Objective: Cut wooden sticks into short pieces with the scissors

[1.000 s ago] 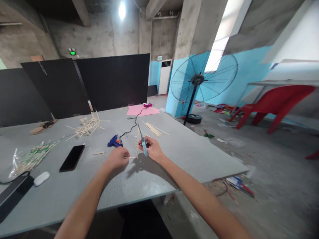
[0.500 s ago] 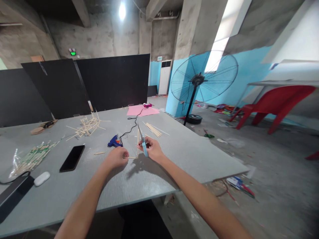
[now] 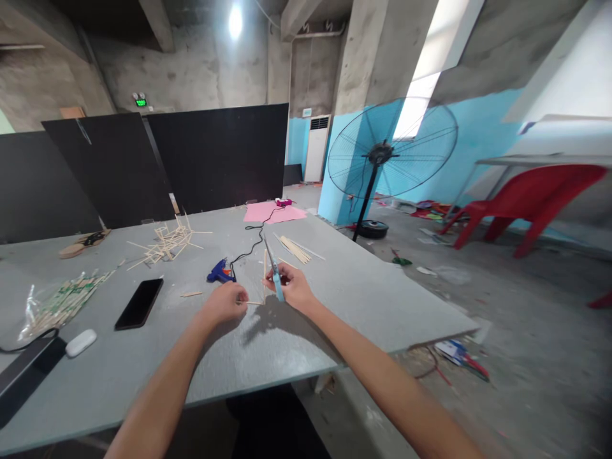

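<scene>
Barely anything moves against the frame 0.5 s earlier: both hands keep their places over the table [image 3: 382, 312], with only a slight shift at the left fingers. Left hand [image 3: 224, 301] is bent into a pinch, thumb and fingers drawn together on 1 end of a short stick [image 3: 255, 303]. Right hand [image 3: 294, 287] is curled around the light-blue handles of the scissors [image 3: 277, 284], whose blades point away from the person, and its fingertips also seem to pinch a long stick [image 3: 265, 260]. Whether the blades are fully together is hard to tell.

Judging by this pose, the step in hand is holding 2 sticks in line at a corner; the next move calls for steady fingers so that the joint does not slip. That corner lies between the 2 hands, just right of the left fingertips and below the right ones; whether the sticks are bonded cannot be told. A blue hot-glue gun [image 3: 218, 271] lies just beyond the left hand, and loose flat sticks [image 3: 295, 249] lie beyond the right.
</scene>
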The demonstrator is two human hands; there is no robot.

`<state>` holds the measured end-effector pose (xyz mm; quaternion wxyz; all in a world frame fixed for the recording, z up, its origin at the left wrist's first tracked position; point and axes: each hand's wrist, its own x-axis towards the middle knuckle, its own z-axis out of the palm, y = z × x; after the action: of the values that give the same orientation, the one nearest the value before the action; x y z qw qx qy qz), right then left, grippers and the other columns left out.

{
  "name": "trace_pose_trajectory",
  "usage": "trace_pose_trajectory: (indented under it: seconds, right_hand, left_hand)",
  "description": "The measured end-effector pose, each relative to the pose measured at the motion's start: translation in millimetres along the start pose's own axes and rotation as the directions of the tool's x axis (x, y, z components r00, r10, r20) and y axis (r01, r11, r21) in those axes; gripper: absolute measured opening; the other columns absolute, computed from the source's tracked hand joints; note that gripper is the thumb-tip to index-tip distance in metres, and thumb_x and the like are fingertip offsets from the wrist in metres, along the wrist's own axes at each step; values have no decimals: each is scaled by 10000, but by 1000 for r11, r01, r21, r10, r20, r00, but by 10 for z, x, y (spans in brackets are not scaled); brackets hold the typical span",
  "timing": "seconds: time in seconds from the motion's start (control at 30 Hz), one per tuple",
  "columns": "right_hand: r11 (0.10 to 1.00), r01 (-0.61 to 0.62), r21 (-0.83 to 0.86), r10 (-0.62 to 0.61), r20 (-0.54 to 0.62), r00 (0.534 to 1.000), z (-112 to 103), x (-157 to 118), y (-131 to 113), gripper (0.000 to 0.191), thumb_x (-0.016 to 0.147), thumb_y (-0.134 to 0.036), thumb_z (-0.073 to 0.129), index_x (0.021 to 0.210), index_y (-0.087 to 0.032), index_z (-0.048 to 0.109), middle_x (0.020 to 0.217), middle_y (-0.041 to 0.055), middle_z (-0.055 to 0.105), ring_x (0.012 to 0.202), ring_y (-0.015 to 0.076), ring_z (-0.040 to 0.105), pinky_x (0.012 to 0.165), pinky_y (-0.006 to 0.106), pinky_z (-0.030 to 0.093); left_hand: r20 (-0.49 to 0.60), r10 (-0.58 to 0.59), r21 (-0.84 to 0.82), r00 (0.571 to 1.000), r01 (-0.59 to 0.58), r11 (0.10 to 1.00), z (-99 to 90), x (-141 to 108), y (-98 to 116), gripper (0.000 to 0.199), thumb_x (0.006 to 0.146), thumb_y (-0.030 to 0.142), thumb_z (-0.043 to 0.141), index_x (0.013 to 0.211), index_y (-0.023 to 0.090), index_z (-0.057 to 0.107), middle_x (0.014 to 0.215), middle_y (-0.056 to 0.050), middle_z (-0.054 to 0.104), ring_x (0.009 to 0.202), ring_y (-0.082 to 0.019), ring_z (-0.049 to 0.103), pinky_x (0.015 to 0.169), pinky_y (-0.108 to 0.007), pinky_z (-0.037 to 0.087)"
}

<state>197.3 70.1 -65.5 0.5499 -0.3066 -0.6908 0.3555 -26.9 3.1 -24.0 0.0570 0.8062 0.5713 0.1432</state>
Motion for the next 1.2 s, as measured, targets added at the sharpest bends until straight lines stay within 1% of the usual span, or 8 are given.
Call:
trace_pose_trajectory:
  seconds: [0.23, 0.57, 0.77, 0.97, 1.2]
  right_hand:
    - [999, 21, -32, -21, -6, 1000, 2, 5, 9, 291, 765, -472, 828, 844, -224, 699, 774, 8, 687, 649, 155, 577, 601, 295, 469]
    - [1000, 3, -26, -3, 4, 1000, -2, -3, -9, 287, 766, -471, 825, 862, -227, 709, 792, 14, 701, 670, 165, 591, 621, 310, 491]
    - [1000, -4, -25, 4, 2, 1000, 0, -1, 12, 302, 760, -481, 826, 862, -224, 704, 787, 15, 699, 667, 167, 590, 618, 313, 486]
    - [1000, -3, -17, 3, 7, 1000, 0, -1, 12, 276, 758, -446, 840, 846, -221, 707, 784, 9, 694, 660, 158, 579, 607, 296, 463]
    - [1000, -14, -6, 14, 6, 1000, 2, -7, -33, 279, 755, -453, 833, 846, -222, 704, 775, 11, 694, 660, 161, 587, 614, 300, 481]
  left_hand:
    - [11, -21, 11, 1000, 21, 1000, 3, 7, -5, 139, 793, 152, 627, 888, 198, 717, 972, -73, 737, 964, -227, 657, 840, -319, 458]
    - [5, 8, -4, 1000, -8, 1000, -9, -1, -1, 141, 771, 149, 614, 858, 203, 711, 949, -76, 741, 950, -242, 656, 825, -333, 456]
    - [10, 0, 0, 1000, 0, 1000, 1, 6, -15, 133, 780, 151, 619, 863, 202, 710, 952, -72, 743, 950, -236, 661, 828, -325, 452]
    - [5, -9, -11, 1000, 9, 1000, 2, 4, -14, 140, 776, 159, 631, 880, 203, 713, 971, -78, 743, 955, -238, 666, 836, -321, 455]
    - [6, -5, -7, 1000, 5, 1000, -3, 0, 11, 142, 782, 147, 623, 879, 198, 713, 969, -85, 742, 952, -238, 668, 832, -316, 454]
